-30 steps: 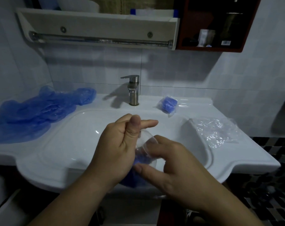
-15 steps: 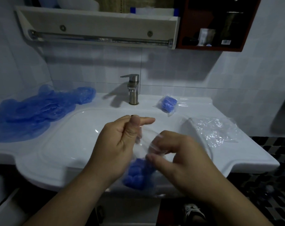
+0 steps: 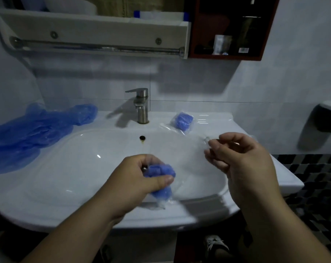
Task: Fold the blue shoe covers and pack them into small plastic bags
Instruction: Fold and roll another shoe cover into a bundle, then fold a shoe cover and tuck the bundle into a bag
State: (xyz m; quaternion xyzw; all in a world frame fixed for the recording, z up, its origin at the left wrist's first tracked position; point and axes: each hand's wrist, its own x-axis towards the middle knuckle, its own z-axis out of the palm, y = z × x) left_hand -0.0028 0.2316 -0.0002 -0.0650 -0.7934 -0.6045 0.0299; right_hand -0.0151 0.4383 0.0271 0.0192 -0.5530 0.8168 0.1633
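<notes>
I'm gripping the bagged cover (image 3: pixel 159 180) in my left hand (image 3: pixel 130 181), thumb across it, its long axis running down past the thumb. My right hand (image 3: pixel 240 158), up and right of it, is pinching clear plastic (image 3: pixel 206 139) with curled fingers.

pkd bags x2: held bag (image 3: pixel 161 192), counter bag (image 3: pixel 184 121); loose-cover pile x1 (image 3: pixel 28 133); tap x1 (image 3: pixel 141 107); sink x1 (image 3: pixel 85 164)

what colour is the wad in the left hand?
Blue wad, in clear plastic, left hand gripping it. Head view.
</notes>
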